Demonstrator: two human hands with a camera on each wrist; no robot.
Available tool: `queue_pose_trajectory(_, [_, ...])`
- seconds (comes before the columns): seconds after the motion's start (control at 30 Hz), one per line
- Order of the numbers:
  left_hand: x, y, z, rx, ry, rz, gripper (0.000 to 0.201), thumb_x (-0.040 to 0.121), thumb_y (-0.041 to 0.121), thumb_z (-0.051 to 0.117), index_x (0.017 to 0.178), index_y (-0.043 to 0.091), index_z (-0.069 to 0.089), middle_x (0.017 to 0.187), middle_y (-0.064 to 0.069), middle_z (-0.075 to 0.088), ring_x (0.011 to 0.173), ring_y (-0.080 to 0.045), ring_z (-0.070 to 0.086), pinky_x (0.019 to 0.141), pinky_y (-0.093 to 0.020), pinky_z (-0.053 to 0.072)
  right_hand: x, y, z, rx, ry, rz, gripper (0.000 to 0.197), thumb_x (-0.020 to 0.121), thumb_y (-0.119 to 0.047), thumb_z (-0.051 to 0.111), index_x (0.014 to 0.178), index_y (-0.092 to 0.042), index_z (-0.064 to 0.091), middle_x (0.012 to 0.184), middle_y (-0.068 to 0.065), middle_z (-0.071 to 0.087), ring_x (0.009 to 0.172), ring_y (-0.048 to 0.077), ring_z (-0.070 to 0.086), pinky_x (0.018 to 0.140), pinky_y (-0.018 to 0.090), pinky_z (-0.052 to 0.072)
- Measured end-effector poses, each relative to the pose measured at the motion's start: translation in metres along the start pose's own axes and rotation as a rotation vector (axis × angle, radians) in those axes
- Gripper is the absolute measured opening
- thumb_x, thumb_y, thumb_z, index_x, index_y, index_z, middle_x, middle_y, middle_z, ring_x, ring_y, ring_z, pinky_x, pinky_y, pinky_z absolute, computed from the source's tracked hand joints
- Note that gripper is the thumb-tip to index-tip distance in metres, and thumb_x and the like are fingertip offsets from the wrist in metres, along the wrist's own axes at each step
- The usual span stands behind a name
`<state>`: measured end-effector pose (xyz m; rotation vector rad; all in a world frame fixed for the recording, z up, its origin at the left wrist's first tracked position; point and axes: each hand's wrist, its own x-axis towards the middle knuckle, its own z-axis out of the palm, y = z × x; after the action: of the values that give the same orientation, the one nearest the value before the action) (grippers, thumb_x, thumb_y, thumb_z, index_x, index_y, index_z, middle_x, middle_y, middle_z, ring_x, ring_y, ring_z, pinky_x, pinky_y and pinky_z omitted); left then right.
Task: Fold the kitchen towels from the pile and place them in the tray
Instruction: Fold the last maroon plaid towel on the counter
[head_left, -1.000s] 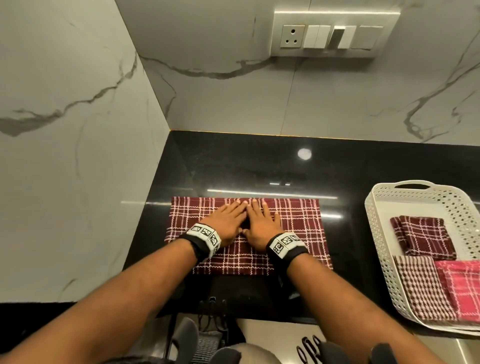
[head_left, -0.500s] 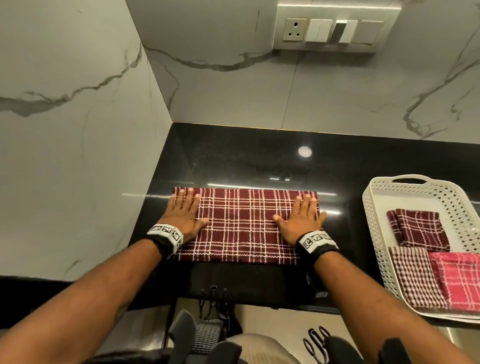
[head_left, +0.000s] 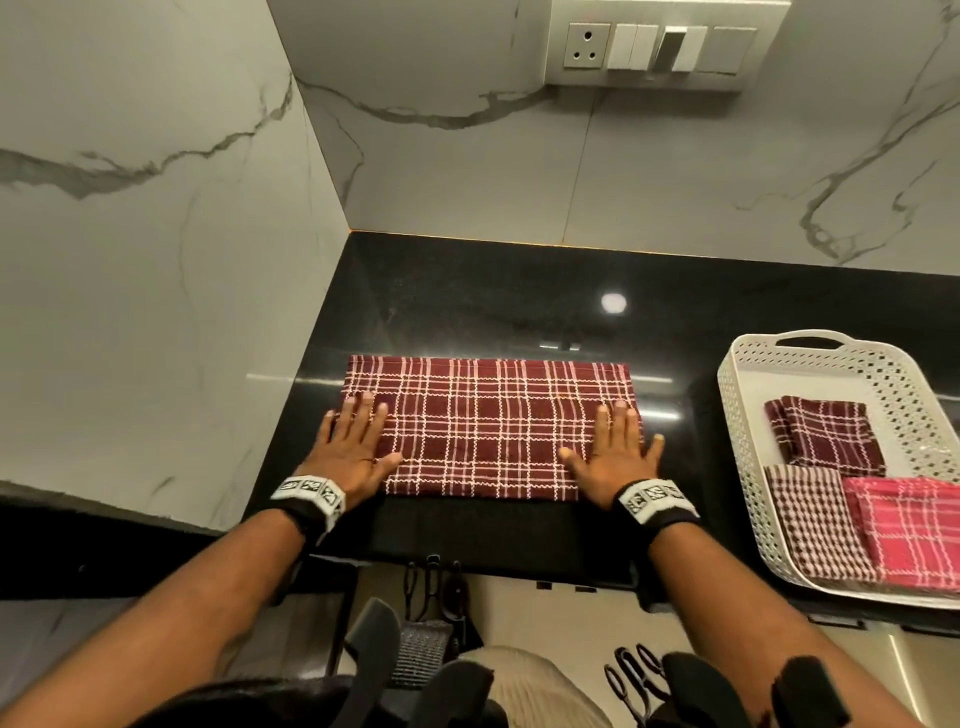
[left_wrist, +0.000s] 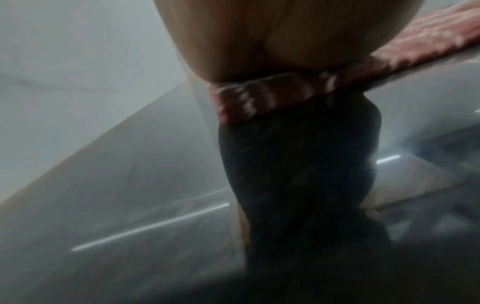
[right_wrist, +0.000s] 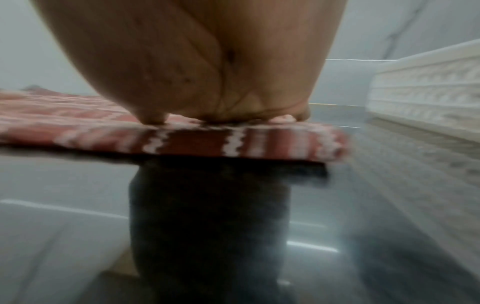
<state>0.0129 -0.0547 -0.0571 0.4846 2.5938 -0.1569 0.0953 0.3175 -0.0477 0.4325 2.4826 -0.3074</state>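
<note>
A maroon kitchen towel (head_left: 483, 426) with white checks lies flat in a long folded strip on the black counter (head_left: 493, 306). My left hand (head_left: 353, 447) presses flat on its left end, fingers straight and partly off the edge. On the right end rests my right hand (head_left: 618, 452), also flat with straight fingers. The left wrist view shows the palm on the towel's edge (left_wrist: 272, 96). The right wrist view shows the palm on the towel's near edge (right_wrist: 197, 142). A white perforated tray (head_left: 748, 364) stands to the right.
Three folded towels lie in the tray: a maroon one (head_left: 826, 436), a small-checked one (head_left: 815, 525) and a pink one (head_left: 914, 530). Marble walls close off the left and back. A switch panel (head_left: 660, 47) hangs on the back wall. The tray's side (right_wrist: 426, 86) is close to my right hand.
Both hands slid apart from the towel's middle to its two ends, flat on the cloth the whole way. The towel stayed in place.
</note>
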Motion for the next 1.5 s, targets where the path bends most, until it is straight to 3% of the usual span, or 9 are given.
queue_pose_trajectory(0.17, [-0.009,0.012,-0.001,0.011,0.074,-0.031,0.082,0.095,0.067,0.010,0.154,0.017,-0.017,0.159,-0.007,-0.029,0.146,-0.023,-0.029,0.120,-0.048,-0.017,-0.015,0.002,0.003,0.045,0.070,0.070,0.094,0.093,-0.072,0.021,0.155,-0.011,-0.015,0.161,0.011,-0.026,0.148,0.030,-0.025,0.117,0.061,-0.012])
queue_pose_trajectory(0.33, [-0.015,0.093,-0.007,-0.008,0.178,0.197,0.071,0.099,0.059,0.010,0.154,0.021,-0.015,0.160,-0.004,-0.026,0.148,-0.023,-0.024,0.122,-0.048,-0.009,-0.043,-0.074,0.032,0.035,0.052,-0.300,0.073,0.101,-0.057,0.023,0.157,-0.024,-0.010,0.161,0.006,-0.025,0.148,0.029,-0.025,0.115,0.057,-0.015])
queue_pose_trajectory(0.43, [-0.011,0.120,0.007,0.053,0.159,0.250,0.067,0.101,0.051,0.014,0.157,0.022,-0.009,0.163,-0.004,-0.020,0.149,-0.022,-0.022,0.122,-0.046,-0.010,-0.047,-0.095,0.050,0.025,0.007,-0.379,0.066,0.103,-0.047,0.025,0.158,-0.026,-0.005,0.164,0.005,-0.018,0.150,0.028,-0.021,0.117,0.059,-0.013])
queue_pose_trajectory(0.63, [-0.025,0.072,0.037,-0.086,0.175,0.066,0.076,0.096,0.061,0.011,0.155,0.022,-0.016,0.161,-0.005,-0.027,0.147,-0.023,-0.027,0.120,-0.045,-0.015,-0.041,-0.016,0.055,-0.008,0.102,-0.170,0.088,0.094,-0.072,0.020,0.155,-0.021,-0.019,0.159,0.004,-0.031,0.145,0.026,-0.031,0.112,0.052,-0.024])
queue_pose_trajectory(0.87, [-0.049,0.018,0.057,-0.174,0.198,-0.117,0.084,0.088,0.062,0.001,0.154,0.013,-0.017,0.162,-0.011,-0.023,0.148,-0.022,-0.025,0.122,-0.046,-0.011,-0.047,0.039,0.057,0.022,0.184,-0.082,0.096,0.091,-0.075,0.018,0.154,-0.012,-0.018,0.162,0.010,-0.024,0.148,0.022,-0.025,0.122,0.047,-0.011])
queue_pose_trajectory(1.03, [-0.046,0.028,0.034,-0.247,0.293,-0.149,0.076,0.097,0.059,0.017,0.156,0.010,0.014,0.164,-0.015,0.009,0.152,-0.030,0.003,0.123,-0.047,0.000,-0.047,0.017,0.043,0.077,0.149,0.010,0.099,0.090,-0.076,0.022,0.156,-0.009,-0.010,0.163,0.012,-0.019,0.150,0.028,-0.019,0.117,0.056,-0.011])
queue_pose_trajectory(1.17, [-0.022,0.030,0.002,-0.204,0.438,-0.058,0.055,0.095,0.039,0.050,0.142,0.013,0.039,0.148,-0.012,0.039,0.138,-0.030,0.035,0.116,-0.048,0.031,-0.041,-0.017,0.018,0.099,0.221,0.022,0.088,0.094,-0.068,0.033,0.155,-0.007,0.012,0.164,0.017,0.004,0.150,0.038,0.003,0.118,0.060,0.007])
queue_pose_trajectory(1.3, [0.003,0.019,-0.018,-0.157,0.374,-0.005,0.042,0.093,0.028,0.052,0.133,0.018,0.049,0.130,-0.003,0.050,0.112,-0.023,0.051,0.096,-0.041,0.047,-0.021,-0.047,-0.001,0.098,0.292,0.002,0.065,0.094,-0.065,0.038,0.135,-0.014,0.042,0.141,0.014,0.038,0.130,0.034,0.036,0.106,0.055,0.035])
queue_pose_trajectory(1.5, [0.004,0.009,-0.025,-0.310,0.385,0.009,0.011,0.096,0.028,0.050,0.104,0.023,0.054,0.102,0.004,0.055,0.085,-0.014,0.054,0.082,-0.035,0.051,0.036,-0.073,-0.043,0.076,0.275,0.097,0.073,0.092,-0.069,0.037,0.141,-0.015,0.040,0.149,0.015,0.033,0.137,0.039,0.030,0.108,0.061,0.027])
